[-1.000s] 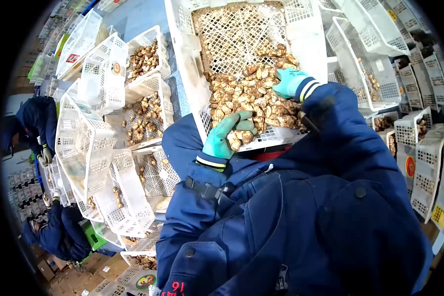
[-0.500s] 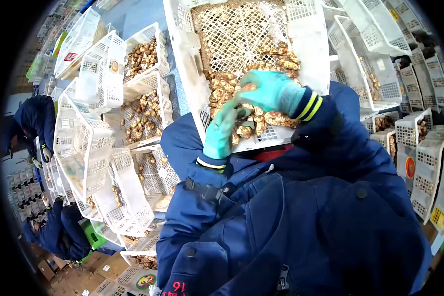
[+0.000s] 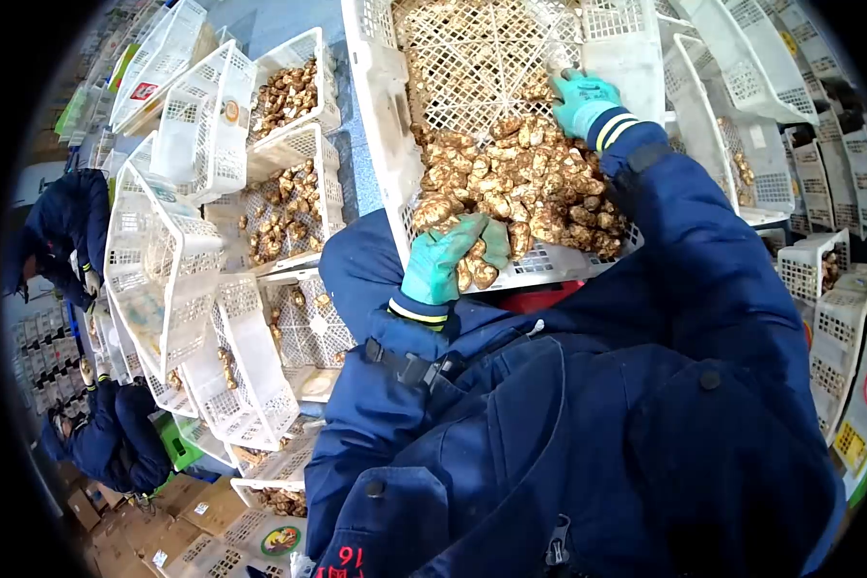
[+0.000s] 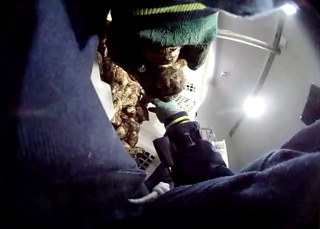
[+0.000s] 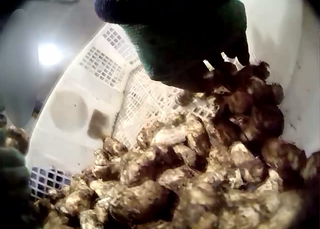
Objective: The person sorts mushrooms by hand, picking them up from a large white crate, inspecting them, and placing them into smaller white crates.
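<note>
Scene: we look down at a person in a blue jacket [image 3: 588, 424] with a white crate [image 3: 371, 106] tilted toward their lap.
Mushrooms: we see brown mushrooms [image 3: 520, 188] heaped in the near half of the crate. The far half shows bare lattice.
Left hand: the green-gloved left hand [image 3: 443, 262] sits at the crate's near rim. Its grip curls round a few mushrooms, which the left wrist view shows cupped in the glove.
Right hand: the gloved right hand [image 3: 581, 98] is at the far right edge of the heap, by the crate's wall. Its fingers bend down onto the mushrooms, and we cannot tell whether its grip holds any.
Surroundings: small crates [image 3: 284, 96] with mushrooms stand to the left. Two people [image 3: 63, 231] in blue work beyond them.
</note>
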Tool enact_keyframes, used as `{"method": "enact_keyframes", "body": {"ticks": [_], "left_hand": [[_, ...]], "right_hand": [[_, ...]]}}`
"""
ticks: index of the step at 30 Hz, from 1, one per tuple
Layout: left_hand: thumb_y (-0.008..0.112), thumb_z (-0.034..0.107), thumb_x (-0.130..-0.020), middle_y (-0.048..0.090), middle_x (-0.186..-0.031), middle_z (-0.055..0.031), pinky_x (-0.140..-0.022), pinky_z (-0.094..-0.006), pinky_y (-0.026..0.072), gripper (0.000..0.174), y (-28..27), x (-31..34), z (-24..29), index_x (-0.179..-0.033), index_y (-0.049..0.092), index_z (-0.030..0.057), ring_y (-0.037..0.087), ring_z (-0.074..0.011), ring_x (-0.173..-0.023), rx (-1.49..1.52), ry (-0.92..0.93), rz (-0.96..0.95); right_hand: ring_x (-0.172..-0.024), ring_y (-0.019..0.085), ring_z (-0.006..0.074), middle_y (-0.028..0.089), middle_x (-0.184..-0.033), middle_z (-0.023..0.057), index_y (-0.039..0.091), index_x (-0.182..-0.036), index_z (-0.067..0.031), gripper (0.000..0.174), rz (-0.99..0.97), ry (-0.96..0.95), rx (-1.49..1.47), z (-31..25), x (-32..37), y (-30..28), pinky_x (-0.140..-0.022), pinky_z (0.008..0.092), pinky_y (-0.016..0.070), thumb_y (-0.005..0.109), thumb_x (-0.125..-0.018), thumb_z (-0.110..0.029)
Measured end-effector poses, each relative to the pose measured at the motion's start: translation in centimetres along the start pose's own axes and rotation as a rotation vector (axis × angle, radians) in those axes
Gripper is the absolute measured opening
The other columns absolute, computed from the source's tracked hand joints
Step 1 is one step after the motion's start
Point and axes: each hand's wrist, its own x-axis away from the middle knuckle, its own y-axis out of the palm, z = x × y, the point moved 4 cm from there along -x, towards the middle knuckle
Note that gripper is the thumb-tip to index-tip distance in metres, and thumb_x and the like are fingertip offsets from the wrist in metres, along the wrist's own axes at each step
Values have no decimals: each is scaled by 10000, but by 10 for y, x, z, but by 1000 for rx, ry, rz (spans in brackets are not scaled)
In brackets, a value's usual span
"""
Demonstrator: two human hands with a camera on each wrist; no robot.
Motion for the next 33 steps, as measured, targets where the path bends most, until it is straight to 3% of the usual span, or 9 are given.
{"method": "enact_keyframes", "body": {"ticks": [7,12,14,16,18,20,24,28,33], "left_hand": [[626,134,-917,690,-1063,-199,-836,-379,558,363,-13,9,-5,-1190,608,-106,686,-285,-910,-106,37,1],[528,358,-999,644,-1056,-145,-798,-332,557,496,10,47,75,-1255,535,-66,646,-220,-876,-56,289,-40],[525,307,-1007,623,-1058,-166,-748,-317,532,448,-19,61,104,-1299,516,-33,609,-248,-910,88,489,158],[553,353,-993,630,-1058,-166,-735,-333,528,486,-60,71,127,-1289,528,-32,609,-251,-907,27,569,389],[556,350,-994,635,-1042,-166,-710,-334,519,476,-100,75,132,-1282,536,-29,607,-251,-896,35,614,468],[548,321,-1003,652,-1056,-174,-780,-352,540,453,-145,79,123,-1279,536,-38,635,-281,-912,107,471,220],[607,324,-962,665,-1075,-155,-753,-310,547,466,-164,82,127,-1258,560,-32,621,-200,-763,74,423,568],[600,313,-966,675,-969,-160,-699,-272,542,354,-154,40,227,-1057,620,-28,642,-215,-832,-242,483,131],[709,468,-851,278,-1510,-275,-1086,-580,398,981,-163,-10,304,-1503,145,-1,415,-437,-1331,35,615,506]], "right_hand": [[-1257,508,296,534,-1339,107,629,-1239,-183,393,54,22,-204,3,6,0,-1007,461,449,593,-873,-322],[-501,517,127,598,-692,10,634,-1221,-155,335,-46,-56,-1089,7,85,-3,-519,290,459,637,-894,-229],[-543,553,158,653,-810,48,631,-1230,-157,356,-42,-42,-1151,7,108,6,-561,307,488,646,-882,-227],[-651,620,214,683,-968,88,624,-1227,-142,363,490,-494,-773,14,106,40,-648,333,524,659,-872,-208],[-940,649,290,670,-1096,137,589,-1255,-124,377,-234,-69,-959,3,122,9,-831,393,512,629,-882,-160],[-948,637,327,657,-1097,165,571,-1282,-118,408,-14,-275,-829,3,117,25,-839,416,505,617,-879,-160],[-952,618,369,642,-1094,192,542,-1320,-98,453,298,-373,-748,1,117,25,-842,441,493,607,-881,-188],[-956,614,363,636,-1076,188,554,-1306,-87,418,328,-368,-742,6,113,31,-849,429,483,597,-899,-175],[-1056,619,352,652,-1146,189,584,-1281,-68,366,184,-228,-761,7,120,23,-925,392,481,590,-926,-157]]}}
